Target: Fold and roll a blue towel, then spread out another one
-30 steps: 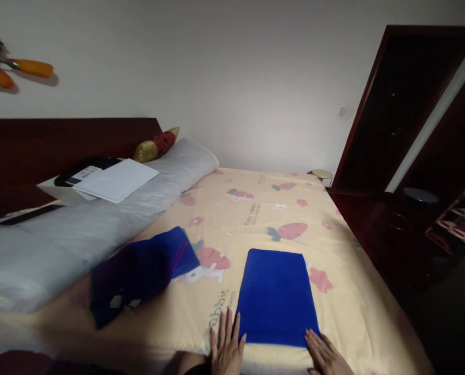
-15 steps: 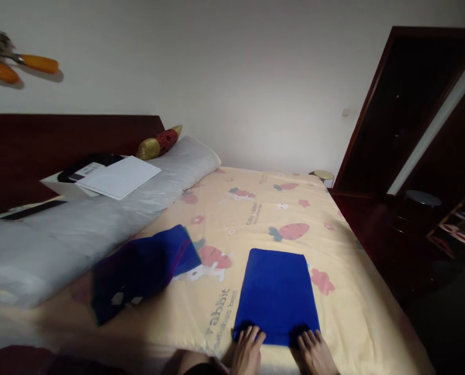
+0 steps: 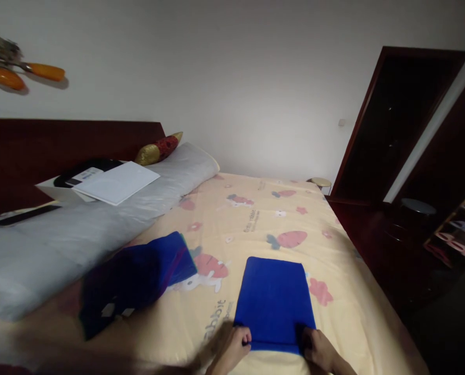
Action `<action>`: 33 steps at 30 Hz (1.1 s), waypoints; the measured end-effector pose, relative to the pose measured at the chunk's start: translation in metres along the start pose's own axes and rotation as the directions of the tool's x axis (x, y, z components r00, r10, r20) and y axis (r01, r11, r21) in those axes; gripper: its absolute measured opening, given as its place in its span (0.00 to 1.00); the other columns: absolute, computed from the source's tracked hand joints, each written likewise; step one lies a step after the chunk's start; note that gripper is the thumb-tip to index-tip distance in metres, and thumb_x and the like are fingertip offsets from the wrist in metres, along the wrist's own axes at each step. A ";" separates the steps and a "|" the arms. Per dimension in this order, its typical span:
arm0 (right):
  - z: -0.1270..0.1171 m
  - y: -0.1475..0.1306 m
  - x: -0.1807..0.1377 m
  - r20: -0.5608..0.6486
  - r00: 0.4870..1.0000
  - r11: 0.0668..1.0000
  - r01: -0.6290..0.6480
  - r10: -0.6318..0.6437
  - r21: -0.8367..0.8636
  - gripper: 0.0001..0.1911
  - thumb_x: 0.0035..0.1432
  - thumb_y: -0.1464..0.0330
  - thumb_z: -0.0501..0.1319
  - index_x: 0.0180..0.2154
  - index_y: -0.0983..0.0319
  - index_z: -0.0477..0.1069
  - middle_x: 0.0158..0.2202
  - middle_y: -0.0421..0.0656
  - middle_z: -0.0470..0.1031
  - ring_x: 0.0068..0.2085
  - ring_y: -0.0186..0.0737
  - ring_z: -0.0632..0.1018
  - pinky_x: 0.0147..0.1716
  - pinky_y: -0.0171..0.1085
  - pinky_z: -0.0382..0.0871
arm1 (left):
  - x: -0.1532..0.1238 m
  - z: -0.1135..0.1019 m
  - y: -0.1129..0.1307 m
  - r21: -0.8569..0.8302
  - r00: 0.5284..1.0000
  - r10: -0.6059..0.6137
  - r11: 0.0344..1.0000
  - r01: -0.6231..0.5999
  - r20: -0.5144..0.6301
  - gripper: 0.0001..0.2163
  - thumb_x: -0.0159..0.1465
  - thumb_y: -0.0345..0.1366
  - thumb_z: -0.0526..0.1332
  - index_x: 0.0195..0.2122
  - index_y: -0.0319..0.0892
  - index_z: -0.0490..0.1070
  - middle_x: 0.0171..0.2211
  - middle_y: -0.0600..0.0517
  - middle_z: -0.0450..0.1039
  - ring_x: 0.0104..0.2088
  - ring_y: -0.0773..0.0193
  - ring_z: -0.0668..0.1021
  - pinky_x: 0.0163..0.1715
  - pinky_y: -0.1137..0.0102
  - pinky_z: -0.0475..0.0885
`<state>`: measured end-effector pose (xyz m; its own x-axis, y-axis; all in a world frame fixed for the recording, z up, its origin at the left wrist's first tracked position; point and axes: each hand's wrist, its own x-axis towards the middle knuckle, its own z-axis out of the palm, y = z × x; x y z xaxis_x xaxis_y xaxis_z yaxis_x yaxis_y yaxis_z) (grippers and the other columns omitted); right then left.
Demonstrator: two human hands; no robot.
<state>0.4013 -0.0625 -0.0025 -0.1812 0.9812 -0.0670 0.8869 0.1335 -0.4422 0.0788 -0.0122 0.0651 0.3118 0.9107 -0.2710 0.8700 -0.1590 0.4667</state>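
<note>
A bright blue cloth (image 3: 274,302) lies flat as a rectangle on the bed, its near edge turned up in a narrow fold. At its near left corner, my left hand (image 3: 232,350) is closed with the fingers curled on the cloth. My right hand (image 3: 319,348) grips the near right corner, its fingertips partly hidden in shadow. To the left rests a second, crumpled dark blue cloth (image 3: 138,276) with small white tags, apart from both hands.
The bed has a yellow sheet (image 3: 264,216) printed with carrots and rabbits. Along the dark headboard (image 3: 72,138) lie a long grey pillow (image 3: 111,224), a white box lid (image 3: 117,182) and a red-gold cushion (image 3: 160,148). Right of the bed are a stool (image 3: 418,206) and a shoe rack (image 3: 457,226).
My fingers have gone from lying spread on the near edge to closing round its corners. That edge now shows a narrow fold. The view has tilted slightly up.
</note>
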 end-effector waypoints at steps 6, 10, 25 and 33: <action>-0.011 -0.014 0.001 -0.025 0.992 0.992 -0.121 0.120 -0.033 0.10 0.44 0.71 0.54 0.30 0.60 0.71 0.31 0.42 0.76 0.35 0.40 0.75 0.34 0.35 0.64 | 0.004 -0.018 -0.013 0.031 0.994 -0.078 0.996 0.080 -0.071 0.03 0.53 0.39 0.64 0.28 0.48 0.75 0.32 0.58 0.77 0.42 0.61 0.74 0.46 0.67 0.62; -0.017 -0.018 -0.008 -0.135 0.985 0.982 -0.128 0.109 -0.140 0.11 0.46 0.70 0.56 0.34 0.60 0.73 0.40 0.47 0.75 0.43 0.48 0.74 0.44 0.43 0.63 | 0.005 0.007 -0.020 0.100 0.965 -0.004 0.994 0.032 -0.261 0.03 0.57 0.34 0.61 0.32 0.48 0.73 0.40 0.57 0.76 0.50 0.61 0.72 0.54 0.62 0.58; 0.100 -0.102 0.037 -0.605 0.776 0.960 0.002 -0.177 -0.279 0.13 0.55 0.67 0.53 0.44 0.60 0.67 0.38 0.49 0.77 0.39 0.50 0.77 0.39 0.45 0.67 | 0.039 0.134 -0.009 0.457 0.704 0.368 0.887 -0.069 -0.607 0.19 0.61 0.26 0.50 0.49 0.46 0.73 0.47 0.51 0.78 0.47 0.60 0.78 0.48 0.65 0.73; 0.057 -0.033 -0.001 -0.465 0.818 0.914 0.169 -0.339 -0.368 0.07 0.54 0.68 0.57 0.38 0.56 0.67 0.33 0.41 0.75 0.35 0.43 0.76 0.37 0.38 0.67 | 0.016 0.065 -0.043 0.428 0.711 0.404 0.890 -0.159 -0.575 0.10 0.68 0.38 0.51 0.39 0.48 0.72 0.39 0.54 0.76 0.46 0.61 0.77 0.49 0.62 0.70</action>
<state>0.3482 -0.0754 -0.0387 -0.2511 0.8223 0.5106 0.9366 0.3396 -0.0864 0.0714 -0.0156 -0.0136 0.3532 0.8030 0.4799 0.8879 -0.4494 0.0984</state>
